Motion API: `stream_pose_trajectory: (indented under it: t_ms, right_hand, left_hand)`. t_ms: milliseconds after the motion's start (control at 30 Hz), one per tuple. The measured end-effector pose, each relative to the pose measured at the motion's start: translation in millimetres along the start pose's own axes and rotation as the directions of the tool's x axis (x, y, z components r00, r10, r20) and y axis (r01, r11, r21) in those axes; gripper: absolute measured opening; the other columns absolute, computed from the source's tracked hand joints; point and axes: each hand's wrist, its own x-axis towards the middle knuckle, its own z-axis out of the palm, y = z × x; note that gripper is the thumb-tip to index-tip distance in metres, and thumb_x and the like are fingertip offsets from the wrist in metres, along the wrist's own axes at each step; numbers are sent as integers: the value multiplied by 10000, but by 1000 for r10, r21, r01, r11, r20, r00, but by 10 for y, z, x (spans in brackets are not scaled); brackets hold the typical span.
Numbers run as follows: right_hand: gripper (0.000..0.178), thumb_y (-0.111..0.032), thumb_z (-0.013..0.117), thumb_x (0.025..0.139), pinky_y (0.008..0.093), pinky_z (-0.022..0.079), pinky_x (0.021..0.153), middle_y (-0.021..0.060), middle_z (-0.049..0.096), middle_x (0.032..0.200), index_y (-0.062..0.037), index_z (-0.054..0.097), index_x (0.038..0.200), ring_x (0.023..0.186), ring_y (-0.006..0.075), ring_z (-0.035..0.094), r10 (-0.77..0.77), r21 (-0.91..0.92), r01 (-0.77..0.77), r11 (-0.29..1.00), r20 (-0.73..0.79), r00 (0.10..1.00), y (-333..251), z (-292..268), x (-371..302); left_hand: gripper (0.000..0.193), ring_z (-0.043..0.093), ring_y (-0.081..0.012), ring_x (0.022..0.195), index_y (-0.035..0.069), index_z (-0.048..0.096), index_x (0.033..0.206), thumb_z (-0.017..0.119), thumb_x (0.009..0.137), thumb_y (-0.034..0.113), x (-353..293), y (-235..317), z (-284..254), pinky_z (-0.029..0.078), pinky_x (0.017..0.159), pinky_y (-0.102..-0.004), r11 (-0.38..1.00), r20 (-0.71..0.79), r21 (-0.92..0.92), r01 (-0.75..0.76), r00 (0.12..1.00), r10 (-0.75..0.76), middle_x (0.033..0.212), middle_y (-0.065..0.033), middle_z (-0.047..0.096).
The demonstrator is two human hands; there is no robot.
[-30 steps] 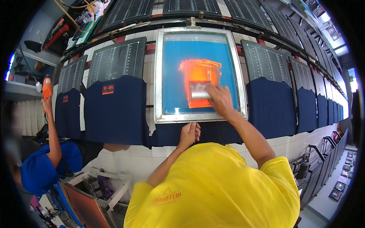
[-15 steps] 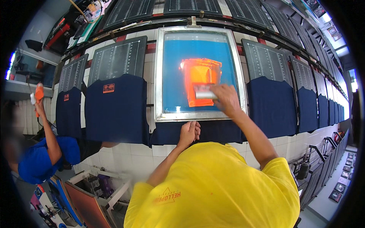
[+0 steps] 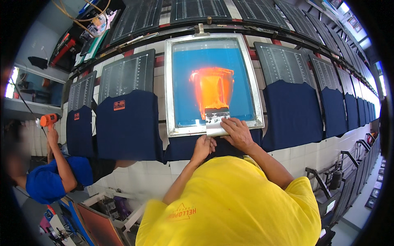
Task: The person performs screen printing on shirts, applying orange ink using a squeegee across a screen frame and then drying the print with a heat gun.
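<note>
A silver-framed printing screen with blue mesh lies over a dark navy shirt in front of me. Bright orange ink covers the middle of the mesh. At the screen's near edge, my right hand grips a squeegee with a silver handle. Its ink-smeared blade side points away from me and touches the near end of the orange patch. My left hand is closed just below the frame, close to the squeegee's left corner; whatever its curled fingers may hold is hidden.
Navy shirts lie on dark boards on both sides, two at left with small orange prints. Another row of boards runs behind a rail. At left, a co-worker in blue holds up an orange heat gun.
My right hand has pulled the squeegee toward me to the screen's near edge and tipped it flatter. My left hand stays closed by the frame. The co-worker's heat gun has shifted lower and turned.
</note>
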Motion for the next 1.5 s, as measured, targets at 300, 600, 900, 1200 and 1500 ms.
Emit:
stream_pose_trajectory:
  t_ms: [300,600,900,1200,1500]
  right_hand:
    - [435,-150,717,836,451,450,941,160,632,1224,-40,602,1241,1145,350,575,233,106,-208,972,-375,897,618,-157,-143]
    - [282,-102,551,960,425,475,938,219,660,1129,23,628,1200,1070,389,620,719,464,-568,679,-267,641,1501,128,-258]
    - [266,-81,590,921,389,511,878,216,700,1050,24,685,1145,960,332,681,827,631,-562,535,-258,499,1617,321,-107]
    - [199,-67,603,904,387,515,797,193,686,913,25,696,1054,861,330,671,736,491,-548,677,-448,508,1620,375,-120]
    - [473,-201,753,817,470,445,985,181,593,1290,-9,617,1227,1191,365,549,264,197,-229,953,-173,949,691,-268,-55]
  left_hand:
    - [246,627,-124,658,-17,621,1165,479,1009,109,-371,550,-367,458,540,-239,984,92,127,129,986,-141,816,-53,633]
    - [354,614,-354,1052,-28,588,1227,622,933,165,215,891,-1157,484,935,-405,437,-276,878,-194,540,795,1089,-237,627]
    - [451,620,-426,1126,-41,664,1182,728,822,223,480,898,-1297,484,965,-438,543,-310,838,-52,774,553,1262,-268,632]
    - [441,546,-427,1264,-47,671,1173,731,819,209,433,1028,-1242,437,1066,-408,623,-315,780,-48,831,458,1351,-282,570]
    - [450,488,-389,1345,-61,632,1220,699,897,244,95,898,-881,394,1113,-413,375,-153,907,-191,681,716,1380,-242,564]
